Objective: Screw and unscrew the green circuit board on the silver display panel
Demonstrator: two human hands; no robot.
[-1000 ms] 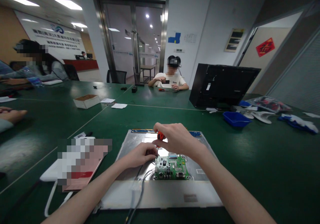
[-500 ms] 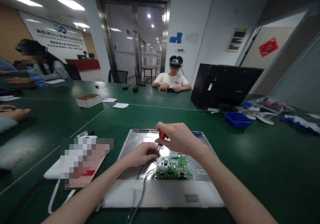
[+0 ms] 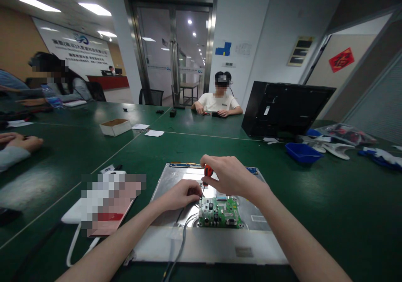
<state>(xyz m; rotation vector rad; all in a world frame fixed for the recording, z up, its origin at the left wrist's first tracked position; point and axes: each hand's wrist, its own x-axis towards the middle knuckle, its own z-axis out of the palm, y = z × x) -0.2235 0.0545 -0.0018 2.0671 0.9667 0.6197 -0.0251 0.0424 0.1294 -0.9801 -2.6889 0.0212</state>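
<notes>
My right hand (image 3: 224,174) grips a red and black screwdriver (image 3: 207,172) upright, its shaft pointing down at the upper left corner of a green circuit board (image 3: 220,213). Beside that corner, my left hand (image 3: 187,193) has its thumb and fingers pinched together; whatever is between them is too small to make out. The board lies on a silver metal panel (image 3: 207,246) on the table. Grey cables (image 3: 183,242) run from the board's left side toward the front edge.
Left of the panel lie a white device (image 3: 73,210) with a white cable and a pink item (image 3: 127,202). Further off are an open box (image 3: 115,128), a blue tray (image 3: 303,153) and a black monitor (image 3: 285,108). People sit across and at the left.
The whole view has shifted slightly, so things appear a little further right. My right hand still holds the screwdriver at the board's corner, with my left hand beside it.
</notes>
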